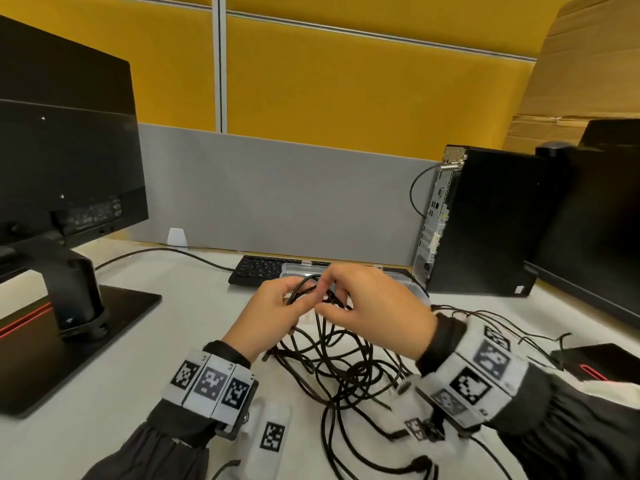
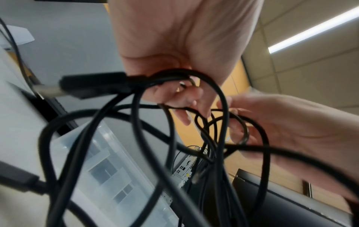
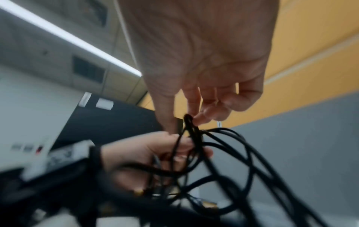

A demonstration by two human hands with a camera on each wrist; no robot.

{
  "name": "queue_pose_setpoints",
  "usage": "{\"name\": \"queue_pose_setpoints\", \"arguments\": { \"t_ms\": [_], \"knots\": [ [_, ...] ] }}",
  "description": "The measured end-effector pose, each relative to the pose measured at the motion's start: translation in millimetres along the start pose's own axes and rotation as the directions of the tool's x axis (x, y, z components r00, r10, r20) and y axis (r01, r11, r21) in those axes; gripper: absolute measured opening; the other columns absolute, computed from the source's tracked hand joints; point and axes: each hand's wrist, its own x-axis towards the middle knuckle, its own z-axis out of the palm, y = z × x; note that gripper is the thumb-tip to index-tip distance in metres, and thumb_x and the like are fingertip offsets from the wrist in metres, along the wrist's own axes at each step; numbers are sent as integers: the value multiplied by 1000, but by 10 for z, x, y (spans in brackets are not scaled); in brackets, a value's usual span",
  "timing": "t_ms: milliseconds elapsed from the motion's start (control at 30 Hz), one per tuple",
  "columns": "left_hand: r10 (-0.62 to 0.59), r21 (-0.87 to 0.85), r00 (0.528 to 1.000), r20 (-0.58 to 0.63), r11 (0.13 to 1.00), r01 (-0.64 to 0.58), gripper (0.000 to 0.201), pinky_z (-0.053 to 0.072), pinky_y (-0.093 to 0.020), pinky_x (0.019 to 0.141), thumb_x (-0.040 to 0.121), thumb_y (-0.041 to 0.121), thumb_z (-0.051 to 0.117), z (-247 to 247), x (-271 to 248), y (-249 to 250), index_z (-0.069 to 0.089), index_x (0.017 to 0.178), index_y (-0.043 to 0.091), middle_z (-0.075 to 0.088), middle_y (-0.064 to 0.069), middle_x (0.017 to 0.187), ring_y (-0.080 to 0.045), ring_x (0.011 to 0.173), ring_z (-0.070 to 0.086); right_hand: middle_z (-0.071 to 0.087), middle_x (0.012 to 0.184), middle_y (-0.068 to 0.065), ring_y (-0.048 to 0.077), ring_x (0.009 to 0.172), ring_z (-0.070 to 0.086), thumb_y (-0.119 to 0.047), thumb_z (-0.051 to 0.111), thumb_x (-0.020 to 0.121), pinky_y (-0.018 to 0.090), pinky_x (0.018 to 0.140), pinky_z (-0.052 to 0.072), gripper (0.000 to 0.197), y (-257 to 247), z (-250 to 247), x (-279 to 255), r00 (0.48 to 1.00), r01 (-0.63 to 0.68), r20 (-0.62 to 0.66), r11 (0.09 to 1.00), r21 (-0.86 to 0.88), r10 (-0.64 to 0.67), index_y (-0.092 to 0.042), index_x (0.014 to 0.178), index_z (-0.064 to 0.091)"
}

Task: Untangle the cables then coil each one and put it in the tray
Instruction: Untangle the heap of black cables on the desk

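Black cables [image 1: 341, 362] hang tangled from both your hands: your left hand [image 1: 273, 315] grips several strands, your right hand [image 1: 375, 311] pinches a loop, clear tray [image 1: 414, 287] behind.

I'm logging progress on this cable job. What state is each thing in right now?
cables: tangled in one black heap, partly lifted off the desk, none coiled.
left hand: grips several strands.
right hand: pinches a knot of strands at its fingertips.
tray: clear plastic, on the desk behind the hands; no cable seen in it.
monitor: its back faces the camera.
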Motion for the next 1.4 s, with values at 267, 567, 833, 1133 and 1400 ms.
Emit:
{"name": "queue_pose_setpoints", "arguments": {
  "t_ms": [267,567,833,1133,1400],
  "knots": [
    [77,-70,994,-81,994,-83,13,47,-9,71,83,12,67,-19,40,-31,66,95,17,69,6,88,6,77,63,52,104,-2,17,101,45,-28,48,95,30,75,40,19,69,-73,183,990,90,-71,945,-314,-118,-23,111,57],
    [-60,-41,989,132,997,66,19,41,-15,84,91,18,57,-5,38,-142,67,75,15,69,9,70,7,82,63,55,69,-3,8,61,53,-8,48,95,16,49,42,14,159,-562,170,974,-35,-49,361,932,221,-13,83,54],
    [5,-65,994,-108,998,-12,24,42,-5,66,93,26,53,-26,76,-178,70,78,18,58,2,62,0,66,58,57,64,-4,10,44,49,-52,52,84,22,43,45,36,495,-756,19,958,-284,106,933,223,266,-25,108,50],
    [79,-31,992,-103,996,-83,16,45,-12,66,89,25,59,3,54,-127,72,82,18,59,4,54,-3,61,57,63,104,6,29,92,63,-46,42,96,30,60,38,39,27,-64,245,991,95,132,752,-652,-11,-18,124,43],
    [52,-45,998,-43,998,-54,14,43,-7,77,88,21,62,-9,65,-144,70,77,17,70,-7,70,2,79,65,50,55,-9,5,53,47,-44,39,96,23,55,38,33,278,-307,241,969,142,-206,990,13,-136,-20,78,55]
  ]
}}
